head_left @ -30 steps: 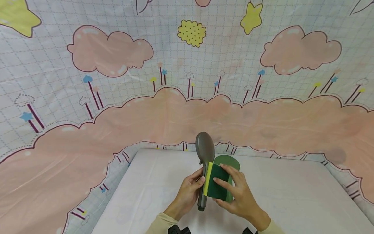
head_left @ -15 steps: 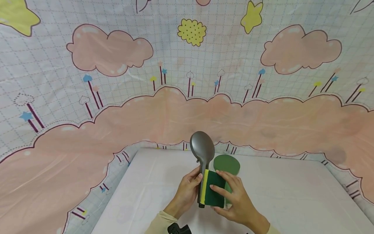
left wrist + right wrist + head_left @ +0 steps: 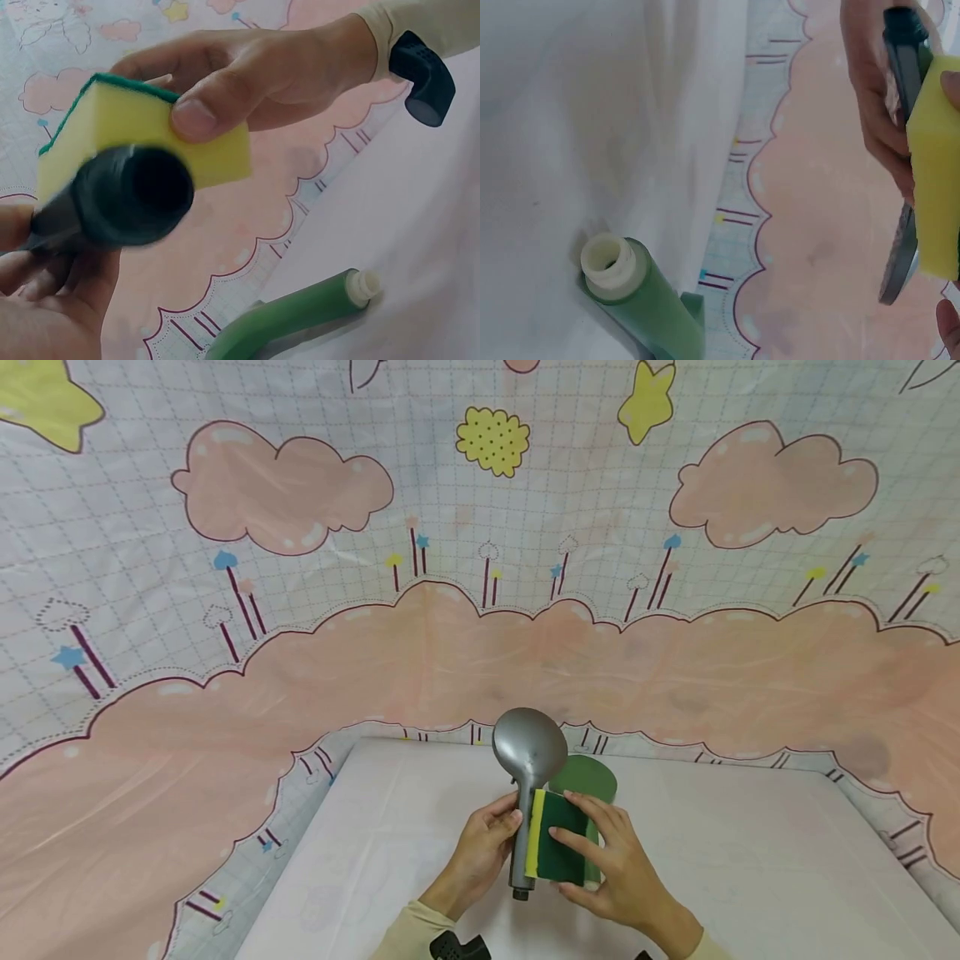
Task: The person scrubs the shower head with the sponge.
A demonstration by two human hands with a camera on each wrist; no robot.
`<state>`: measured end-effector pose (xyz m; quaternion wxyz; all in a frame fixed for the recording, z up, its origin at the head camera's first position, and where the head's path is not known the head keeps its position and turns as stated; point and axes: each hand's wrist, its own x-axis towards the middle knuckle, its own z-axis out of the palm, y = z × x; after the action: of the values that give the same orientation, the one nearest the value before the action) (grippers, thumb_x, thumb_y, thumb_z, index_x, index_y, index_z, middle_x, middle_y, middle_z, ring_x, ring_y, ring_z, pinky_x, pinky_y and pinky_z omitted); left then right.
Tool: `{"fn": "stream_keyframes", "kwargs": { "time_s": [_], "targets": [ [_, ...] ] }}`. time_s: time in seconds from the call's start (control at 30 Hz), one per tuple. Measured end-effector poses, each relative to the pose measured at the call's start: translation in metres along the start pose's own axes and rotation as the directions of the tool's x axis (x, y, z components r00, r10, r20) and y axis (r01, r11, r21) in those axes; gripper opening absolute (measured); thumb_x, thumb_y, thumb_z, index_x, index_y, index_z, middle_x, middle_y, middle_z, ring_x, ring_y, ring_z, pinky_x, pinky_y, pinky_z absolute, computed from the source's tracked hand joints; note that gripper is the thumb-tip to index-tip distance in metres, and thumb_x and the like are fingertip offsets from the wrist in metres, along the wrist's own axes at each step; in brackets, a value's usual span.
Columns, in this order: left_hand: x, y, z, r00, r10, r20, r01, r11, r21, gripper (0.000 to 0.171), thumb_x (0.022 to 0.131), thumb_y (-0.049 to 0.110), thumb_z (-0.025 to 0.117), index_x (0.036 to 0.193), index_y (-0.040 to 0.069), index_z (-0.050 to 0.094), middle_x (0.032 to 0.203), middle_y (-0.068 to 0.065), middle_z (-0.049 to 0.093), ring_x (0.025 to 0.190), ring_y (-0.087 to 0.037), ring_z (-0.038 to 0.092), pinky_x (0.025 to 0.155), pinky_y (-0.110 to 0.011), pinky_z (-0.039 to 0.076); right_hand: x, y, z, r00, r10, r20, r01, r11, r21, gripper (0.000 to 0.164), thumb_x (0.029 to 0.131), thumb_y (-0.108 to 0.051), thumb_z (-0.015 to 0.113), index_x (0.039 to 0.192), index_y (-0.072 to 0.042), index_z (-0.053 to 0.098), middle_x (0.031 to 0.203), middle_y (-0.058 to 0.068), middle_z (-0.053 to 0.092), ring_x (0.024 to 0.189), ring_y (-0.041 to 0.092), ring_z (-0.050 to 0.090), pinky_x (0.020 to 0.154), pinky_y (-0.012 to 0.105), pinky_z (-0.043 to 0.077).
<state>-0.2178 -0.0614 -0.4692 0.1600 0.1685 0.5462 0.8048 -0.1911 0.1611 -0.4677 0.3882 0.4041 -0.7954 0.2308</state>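
Observation:
My left hand [image 3: 480, 847] grips a grey shower head [image 3: 528, 745] by its handle, held upright with the round head at the top. My right hand [image 3: 626, 868] pinches a yellow sponge with a green scouring side [image 3: 562, 839], its yellow face right at the handle. In the left wrist view, the handle's dark threaded end [image 3: 142, 191] overlaps the sponge [image 3: 214, 161]. Behind the right hand a green shower head [image 3: 583, 775] lies on the table, partly hidden in the head view; its pale threaded end [image 3: 611, 262] shows in the right wrist view.
Both hands are above a white-covered table [image 3: 750, 852]. A cloth backdrop [image 3: 420, 677] printed with clouds and stars rises behind the table's far edge. A black wrist device [image 3: 459, 946] sits by the left sleeve.
The grey shower head has turned so its round head shows broader, and has shifted slightly right. The sponge slid down along the handle, then came partly back up and right.

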Motion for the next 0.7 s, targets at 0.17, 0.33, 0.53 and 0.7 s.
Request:
{"fn": "stream_keyframes", "kwargs": {
  "time_s": [0.17, 0.33, 0.53, 0.7],
  "targets": [
    [0.000, 0.001, -0.001, 1.000, -0.014, 0.020, 0.015, 1.000, -0.017, 0.057, 0.097, 0.008, 0.059, 0.146, -0.010, 0.035, 0.139, -0.013, 0.057, 0.115, -0.008, 0.062, 0.095, -0.023, 0.050, 0.001, 0.005, -0.003, 1.000, 0.002, 0.003, -0.002, 1.000, -0.003, 0.053, 0.081, -0.055, 0.073, 0.124, -0.024, 0.067, 0.140, 0.019, 0.053, 0.127, 0.030, 0.047, 0.095, 0.041, 0.033],
    [0.000, 0.001, -0.003, 0.997, -0.016, 0.070, 0.017, 1.000, -0.011, 0.058, 0.097, 0.003, 0.054, 0.148, -0.010, 0.030, 0.144, -0.019, 0.051, 0.119, -0.009, 0.059, 0.098, -0.024, 0.049, 0.004, 0.010, -0.004, 1.000, 0.007, 0.008, -0.007, 1.000, -0.012, 0.052, 0.087, -0.059, 0.065, 0.125, -0.024, 0.066, 0.141, 0.019, 0.052, 0.127, 0.030, 0.047, 0.095, 0.042, 0.034],
    [-0.001, 0.001, -0.002, 0.995, -0.044, 0.084, 0.045, 0.999, -0.015, 0.056, 0.099, 0.005, 0.053, 0.150, -0.004, 0.032, 0.146, -0.014, 0.049, 0.120, -0.010, 0.057, 0.101, -0.025, 0.046, 0.006, 0.014, -0.006, 0.999, 0.041, 0.005, -0.041, 0.999, -0.021, 0.053, 0.089, -0.062, 0.058, 0.126, -0.023, 0.066, 0.142, 0.018, 0.051, 0.127, 0.030, 0.047, 0.097, 0.044, 0.034],
    [-0.001, 0.001, -0.002, 0.996, -0.052, 0.066, 0.053, 0.998, -0.017, 0.055, 0.100, 0.009, 0.054, 0.150, -0.002, 0.034, 0.146, -0.010, 0.047, 0.121, -0.010, 0.056, 0.103, -0.025, 0.045, 0.004, 0.011, -0.005, 0.999, 0.047, 0.009, -0.047, 0.999, -0.009, 0.053, 0.088, -0.061, 0.061, 0.126, -0.024, 0.066, 0.143, 0.018, 0.051, 0.128, 0.030, 0.047, 0.099, 0.043, 0.032]
  ]
}}
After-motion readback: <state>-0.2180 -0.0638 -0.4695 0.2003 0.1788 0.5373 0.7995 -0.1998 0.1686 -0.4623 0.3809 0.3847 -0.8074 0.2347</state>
